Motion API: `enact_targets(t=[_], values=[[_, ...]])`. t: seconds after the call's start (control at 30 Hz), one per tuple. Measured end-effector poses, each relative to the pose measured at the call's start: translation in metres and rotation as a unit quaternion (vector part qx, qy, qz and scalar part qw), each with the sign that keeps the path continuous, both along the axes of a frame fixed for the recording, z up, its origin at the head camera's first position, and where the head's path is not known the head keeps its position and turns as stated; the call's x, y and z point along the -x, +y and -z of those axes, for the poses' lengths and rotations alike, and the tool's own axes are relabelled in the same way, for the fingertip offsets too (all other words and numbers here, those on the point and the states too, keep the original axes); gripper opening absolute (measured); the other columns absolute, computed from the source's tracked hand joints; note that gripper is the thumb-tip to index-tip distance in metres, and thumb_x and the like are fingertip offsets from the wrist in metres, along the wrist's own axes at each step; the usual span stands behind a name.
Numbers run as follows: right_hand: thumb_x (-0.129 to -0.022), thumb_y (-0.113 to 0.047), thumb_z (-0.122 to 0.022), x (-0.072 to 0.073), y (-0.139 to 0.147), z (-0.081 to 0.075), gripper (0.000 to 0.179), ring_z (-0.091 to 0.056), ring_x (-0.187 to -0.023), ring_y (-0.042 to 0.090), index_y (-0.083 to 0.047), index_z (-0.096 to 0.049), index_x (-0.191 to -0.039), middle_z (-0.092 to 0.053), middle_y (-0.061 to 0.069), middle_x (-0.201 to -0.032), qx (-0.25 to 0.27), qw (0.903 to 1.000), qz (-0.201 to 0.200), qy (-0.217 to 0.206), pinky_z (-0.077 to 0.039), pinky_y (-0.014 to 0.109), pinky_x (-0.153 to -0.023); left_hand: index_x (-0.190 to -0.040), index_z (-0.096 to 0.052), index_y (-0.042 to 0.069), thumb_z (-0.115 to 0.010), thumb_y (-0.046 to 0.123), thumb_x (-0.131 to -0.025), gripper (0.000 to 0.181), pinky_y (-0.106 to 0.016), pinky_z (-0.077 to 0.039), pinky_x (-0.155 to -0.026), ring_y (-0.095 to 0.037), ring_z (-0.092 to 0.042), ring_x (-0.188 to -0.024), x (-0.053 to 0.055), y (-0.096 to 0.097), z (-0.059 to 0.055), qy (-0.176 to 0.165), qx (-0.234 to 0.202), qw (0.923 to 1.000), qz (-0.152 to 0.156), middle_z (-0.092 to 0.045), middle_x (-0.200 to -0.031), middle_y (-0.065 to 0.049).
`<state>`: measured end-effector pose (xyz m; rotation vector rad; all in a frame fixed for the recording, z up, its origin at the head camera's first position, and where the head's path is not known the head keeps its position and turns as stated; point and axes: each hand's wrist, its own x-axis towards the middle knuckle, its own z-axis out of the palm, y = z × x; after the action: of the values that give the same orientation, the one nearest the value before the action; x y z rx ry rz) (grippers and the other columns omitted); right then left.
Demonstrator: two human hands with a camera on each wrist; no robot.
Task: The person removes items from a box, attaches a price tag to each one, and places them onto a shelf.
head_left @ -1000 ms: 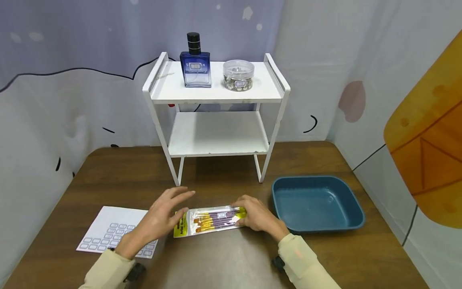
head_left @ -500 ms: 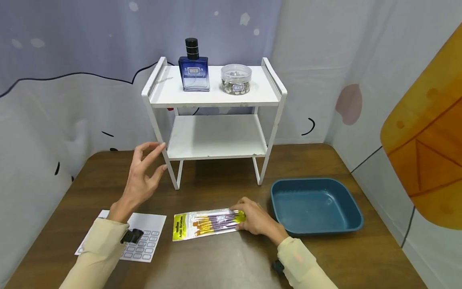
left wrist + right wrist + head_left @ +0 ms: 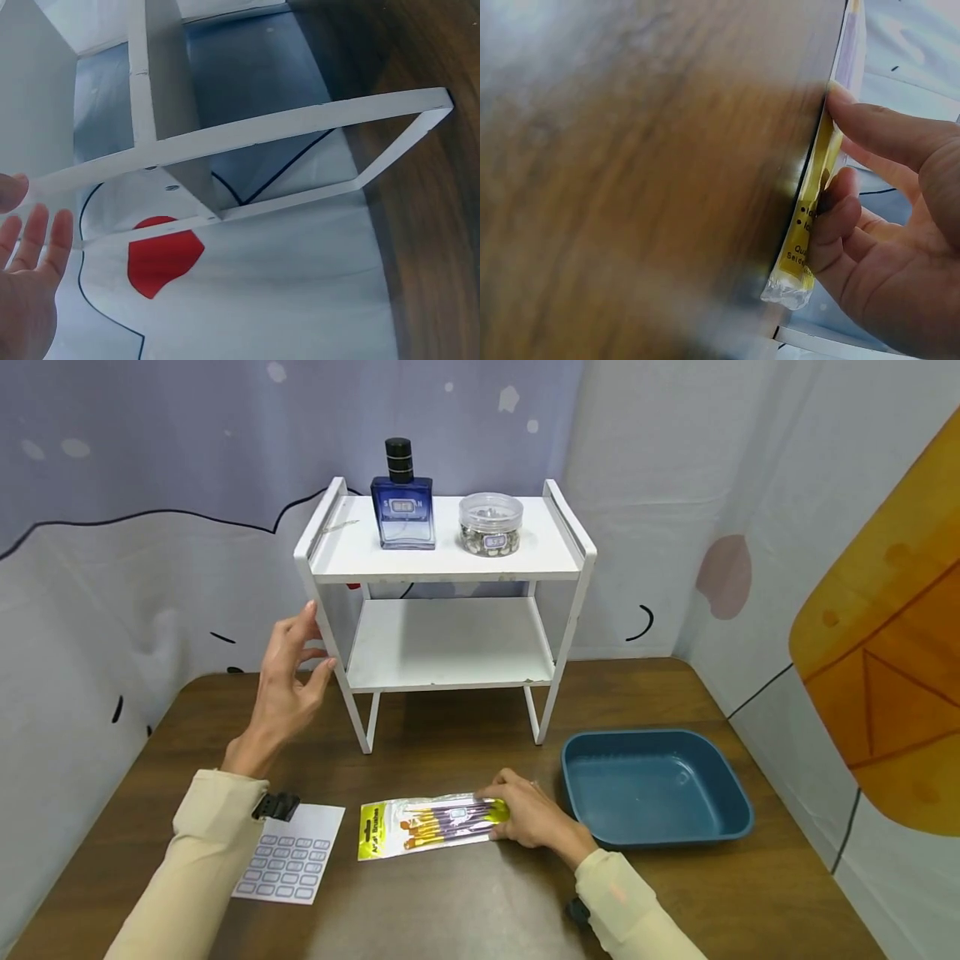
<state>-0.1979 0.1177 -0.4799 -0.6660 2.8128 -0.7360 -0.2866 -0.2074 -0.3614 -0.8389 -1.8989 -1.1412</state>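
My left hand [image 3: 283,683] is raised beside the left post of a white two-tier shelf [image 3: 450,643], its fingers loosely bent and holding nothing. In the left wrist view, fingers and thumb [image 3: 30,247] spread near the shelf's white frame [image 3: 247,129]; whether they touch it I cannot tell. On the table, my right hand [image 3: 531,814] grips the right end of a flat packet of artist brushes [image 3: 427,825], with purple and yellow handles and a yellow header card. In the right wrist view, thumb and curled fingers hold the packet's edges [image 3: 801,240].
On the shelf's top stand a blue perfume bottle [image 3: 403,514] and a clear lidded jar [image 3: 491,527]. A teal bin [image 3: 652,837] sits at the right on the wooden table [image 3: 450,914]. A sheet of labels [image 3: 288,864] lies under the left forearm.
My left hand has left the packet's left end and risen, forward and leftward, to the shelf's left side. The right hand stays at the packet.
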Motion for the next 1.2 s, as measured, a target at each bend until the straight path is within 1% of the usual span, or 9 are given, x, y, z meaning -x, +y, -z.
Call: enact_targets(t=[0.23, 0.33, 0.43, 0.5, 0.6, 0.67, 0.77, 0.93, 1.2], values=[[-0.078, -0.014, -0.086, 0.0008, -0.0003, 0.0013, 0.053, -0.059, -0.113, 0.028, -0.015, -0.068, -0.128, -0.056, 0.005, -0.118, -0.007, 0.9999, -0.001, -0.012, -0.029, 0.075, -0.108, -0.153, -0.035, 0.003, -0.060, -0.026, -0.080, 0.082, -0.009, -0.052, -0.083, 0.003, -0.056, -0.099, 0.0018, -0.0005, -0.0063, -0.010, 0.006, 0.9999, 0.003, -0.050, -0.110, -0.031], [-0.078, -0.014, -0.086, 0.0015, -0.0004, 0.0012, 0.051, -0.060, -0.108, 0.025, -0.015, -0.069, -0.127, -0.057, 0.003, -0.114, -0.008, 0.9999, -0.005, -0.011, -0.030, 0.076, -0.107, -0.153, -0.036, 0.002, -0.060, -0.026, -0.081, 0.081, -0.006, -0.050, -0.079, 0.006, -0.057, -0.092, 0.0025, -0.0003, -0.0075, -0.009, 0.009, 0.9999, -0.003, -0.055, -0.103, -0.032], [-0.077, -0.014, -0.086, 0.0024, -0.0004, 0.0014, 0.049, -0.059, -0.100, 0.021, -0.015, -0.071, -0.124, -0.059, 0.002, -0.108, -0.006, 0.9999, -0.014, -0.001, -0.034, 0.074, -0.104, -0.153, -0.036, 0.003, -0.060, -0.025, -0.081, 0.080, -0.004, -0.049, -0.077, 0.008, -0.056, -0.087, 0.0029, -0.0005, -0.0080, -0.010, 0.013, 0.9998, -0.012, -0.059, -0.096, -0.031], [-0.077, -0.014, -0.086, 0.0029, -0.0004, 0.0010, 0.048, -0.058, -0.096, 0.018, -0.015, -0.071, -0.122, -0.061, 0.001, -0.104, -0.006, 0.9998, -0.018, 0.004, -0.042, 0.067, -0.101, -0.153, -0.036, 0.004, -0.060, -0.025, -0.082, 0.081, -0.003, -0.048, -0.076, 0.009, -0.056, -0.085, 0.0028, -0.0006, -0.0081, -0.014, 0.015, 0.9996, -0.017, -0.061, -0.092, -0.029], [-0.077, -0.015, -0.086, 0.0031, -0.0006, 0.0011, 0.045, -0.059, -0.094, 0.017, -0.016, -0.072, -0.120, -0.063, 0.000, -0.102, -0.010, 0.9996, -0.023, 0.012, -0.049, 0.051, -0.090, -0.153, -0.035, 0.004, -0.061, -0.023, -0.083, 0.080, -0.003, -0.047, -0.076, 0.010, -0.055, -0.084, 0.0024, -0.0008, -0.0085, -0.021, 0.022, 0.9992, -0.026, -0.061, -0.087, -0.027], [-0.078, -0.017, -0.085, 0.0034, -0.0008, 0.0016, 0.042, -0.059, -0.093, 0.017, -0.016, -0.073, -0.119, -0.066, -0.001, -0.102, -0.014, 0.9994, -0.027, 0.015, -0.048, 0.040, -0.080, -0.153, -0.035, 0.005, -0.061, -0.023, -0.083, 0.080, -0.003, -0.047, -0.076, 0.010, -0.055, -0.083, 0.0021, -0.0007, -0.0086, -0.026, 0.025, 0.9989, -0.030, -0.060, -0.086, -0.026], [-0.081, -0.018, -0.083, 0.0039, -0.0007, 0.0024, 0.038, -0.060, -0.092, 0.015, -0.017, -0.074, -0.118, -0.068, -0.002, -0.101, -0.017, 0.9992, -0.031, 0.018, -0.046, 0.034, -0.075, -0.154, -0.034, 0.006, -0.061, -0.022, -0.083, 0.080, -0.003, -0.046, -0.077, 0.011, -0.055, -0.084, 0.0013, -0.0004, -0.0088, -0.033, 0.029, 0.9984, -0.036, -0.060, -0.085, -0.025], [-0.084, -0.016, -0.080, 0.0046, 0.0003, 0.0031, 0.034, -0.061, -0.092, 0.015, -0.016, -0.074, -0.117, -0.070, -0.002, -0.101, -0.017, 0.9991, -0.032, 0.021, -0.048, 0.033, -0.075, -0.155, -0.033, 0.007, -0.061, -0.021, -0.084, 0.081, -0.003, -0.046, -0.078, 0.012, -0.054, -0.087, 0.0010, -0.0001, -0.0086, -0.042, 0.034, 0.9976, -0.042, -0.059, -0.085, -0.025], [-0.087, -0.015, -0.077, 0.0060, -0.0003, -0.0003, 0.028, -0.066, -0.095, 0.019, -0.015, -0.075, -0.115, -0.073, 0.001, -0.102, -0.005, 0.9986, -0.033, 0.041, -0.051, 0.035, -0.076, -0.155, -0.032, 0.007, -0.062, -0.017, -0.087, 0.078, -0.003, -0.045, -0.079, 0.009, -0.054, -0.088, 0.0015, -0.0003, -0.0076, -0.039, 0.042, 0.9970, -0.053, -0.058, -0.085, -0.024]])
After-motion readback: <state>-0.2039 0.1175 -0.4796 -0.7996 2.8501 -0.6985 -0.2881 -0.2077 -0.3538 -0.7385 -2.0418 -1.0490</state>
